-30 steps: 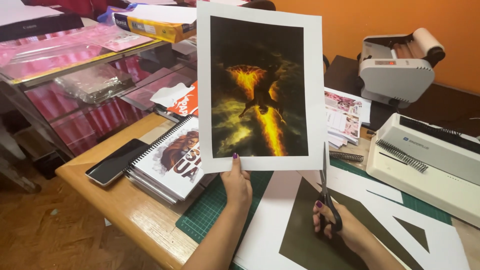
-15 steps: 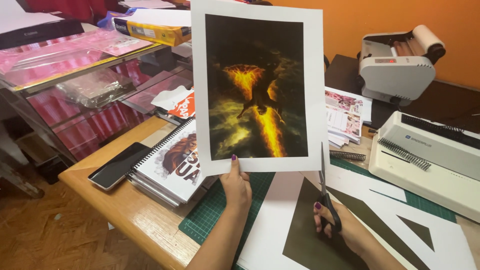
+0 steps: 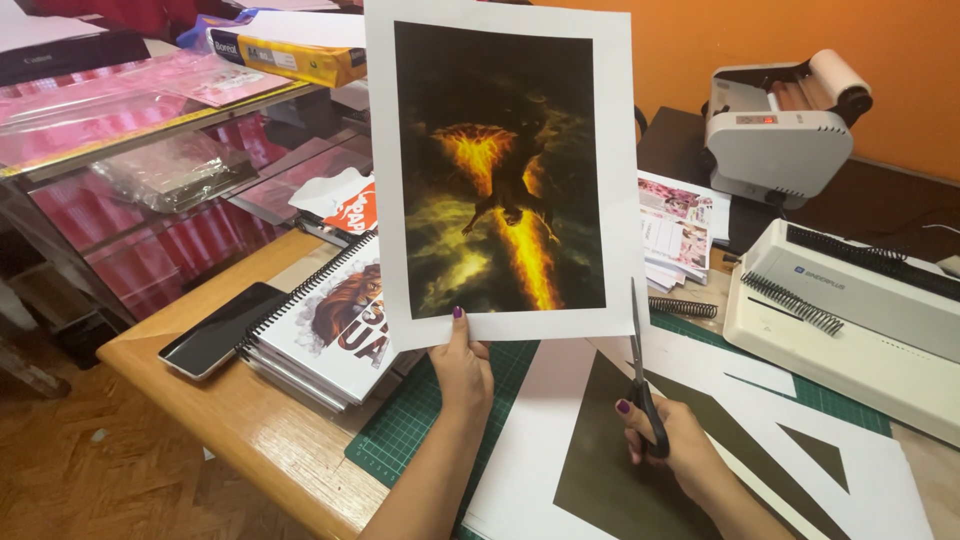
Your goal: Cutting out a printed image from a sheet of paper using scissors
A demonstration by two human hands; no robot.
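The left hand (image 3: 462, 368) is up off the table, forearm rising from the bottom edge, thumb pinching the lower border of a large printed sheet (image 3: 500, 170) and holding it upright, facing the camera. The print is glossy-looking paper with a wide white margin around a dark picture streaked with orange and yellow flame; its top edge is cut off by the frame. The fingers behind the sheet are hidden.

The right hand (image 3: 668, 448) sits lower, wrist angled in from the bottom right, fingers closed through the dark handles of a pair of scissors (image 3: 640, 385). The thin metal blades point straight up and stand just beside the print's lower right corner; whether they touch the paper is hard to tell.

Under both hands lies a green gridded cutting mat (image 3: 425, 420), with more white-bordered dark prints (image 3: 640, 470) flat on it. To the left, a stack of spiral-bound notebooks (image 3: 335, 330) and a black phone (image 3: 220, 330) rest on the wooden table (image 3: 250, 430). To the right stands a white comb-binding machine (image 3: 850, 320).
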